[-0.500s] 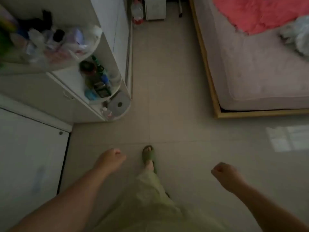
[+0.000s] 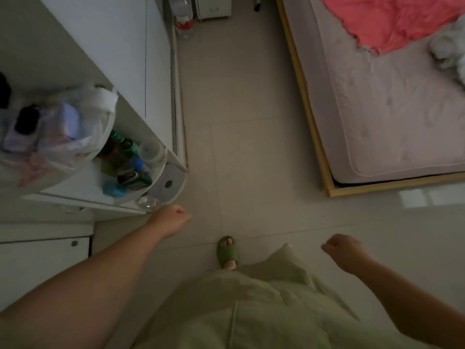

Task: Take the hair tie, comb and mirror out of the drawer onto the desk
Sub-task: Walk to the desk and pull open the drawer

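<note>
No hair tie, comb or mirror shows in this view. A white drawer front (image 2: 42,258) with a small round knob (image 2: 74,243) sits shut at the lower left, beside my left forearm. My left hand (image 2: 172,219) is a loose fist with nothing in it, held over the floor just past the rounded corner of the white shelf unit (image 2: 161,195). My right hand (image 2: 343,250) is also curled shut and empty, out over the tiles at the right.
The shelf unit's curved shelves hold bottles and jars (image 2: 128,167) and a plastic bag of items (image 2: 57,132). A bed (image 2: 392,117) with a pink blanket fills the upper right. A water bottle (image 2: 185,18) stands on the floor. My green slipper (image 2: 227,251) is on the tiles.
I have stepped forward, so the shelf unit and drawer front are closer. My left hand has moved up toward the shelf corner. Both hands stay curled and empty.
</note>
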